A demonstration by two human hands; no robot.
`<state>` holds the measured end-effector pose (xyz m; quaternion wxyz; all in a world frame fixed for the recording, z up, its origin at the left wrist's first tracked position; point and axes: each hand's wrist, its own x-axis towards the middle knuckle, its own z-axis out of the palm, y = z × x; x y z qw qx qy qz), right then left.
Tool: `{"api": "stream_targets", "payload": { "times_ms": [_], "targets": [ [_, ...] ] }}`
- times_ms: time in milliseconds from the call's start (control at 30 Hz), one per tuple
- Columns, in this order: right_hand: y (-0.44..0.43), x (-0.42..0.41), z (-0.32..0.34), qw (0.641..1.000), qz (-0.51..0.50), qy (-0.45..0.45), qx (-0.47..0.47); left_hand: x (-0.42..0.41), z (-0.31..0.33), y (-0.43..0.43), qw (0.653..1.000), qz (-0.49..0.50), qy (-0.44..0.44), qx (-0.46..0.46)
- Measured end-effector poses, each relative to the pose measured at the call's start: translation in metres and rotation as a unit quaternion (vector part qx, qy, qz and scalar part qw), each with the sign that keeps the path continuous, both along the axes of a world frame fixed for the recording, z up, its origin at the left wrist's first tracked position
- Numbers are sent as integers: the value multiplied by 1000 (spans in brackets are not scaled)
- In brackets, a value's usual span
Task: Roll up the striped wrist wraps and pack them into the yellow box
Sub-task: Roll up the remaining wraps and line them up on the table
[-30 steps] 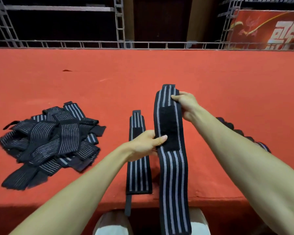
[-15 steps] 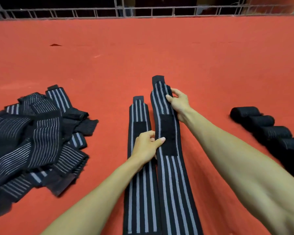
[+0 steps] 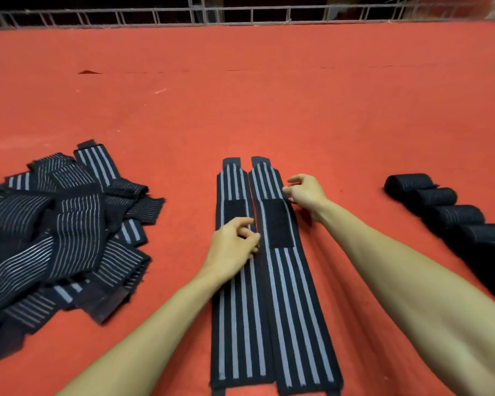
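Observation:
Two long black wrist wraps with grey stripes lie flat side by side on the red mat, the left wrap (image 3: 237, 324) and the right wrap (image 3: 292, 310), each with a black hook-and-loop patch near its far end. My left hand (image 3: 233, 248) rests on the left wrap, its loosely curled fingertips touching the seam between the two. My right hand (image 3: 307, 195) hovers at the right wrap's right edge near the far end, fingers loosely curled, with nothing held. No yellow box is in view.
A loose heap of unrolled striped wraps (image 3: 57, 232) covers the left side of the red mat (image 3: 269, 110). A row of several rolled wraps (image 3: 452, 218) lies at the right. A metal railing (image 3: 240, 15) runs along the far edge.
The right wrap, held up by both hands a second ago, now lies flat next to the left one. Both hands have loosened their hold, and the view has tilted down.

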<state>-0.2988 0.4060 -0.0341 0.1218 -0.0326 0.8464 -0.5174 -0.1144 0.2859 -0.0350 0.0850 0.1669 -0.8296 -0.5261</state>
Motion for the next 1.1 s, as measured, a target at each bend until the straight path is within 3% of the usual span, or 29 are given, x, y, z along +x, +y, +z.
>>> {"api": "stream_targets", "payload": {
  "times_ms": [100,233,300,400,567,700,967,1100],
  "targets": [
    [24,38,3,998,29,-2,54,35,-3,-20,989,35,5,-140],
    [55,90,11,991,76,-25,110,78,2,-30,981,32,-106,-161],
    [68,114,17,989,78,-66,109,91,10,-28,973,-10,-171,-155],
    [81,143,27,979,99,-119,136,106,18,-21,967,-58,-238,-72],
    [88,172,32,972,124,-162,116,127,27,-14,971,-69,-227,6],
    [88,178,34,976,126,-165,62,139,30,-24,975,-61,-215,10],
    [87,176,27,970,147,-164,107,137,15,-37,965,-67,-232,-101],
    [81,162,35,957,170,-162,171,121,29,-38,925,-128,-274,-227]
  ]
}}
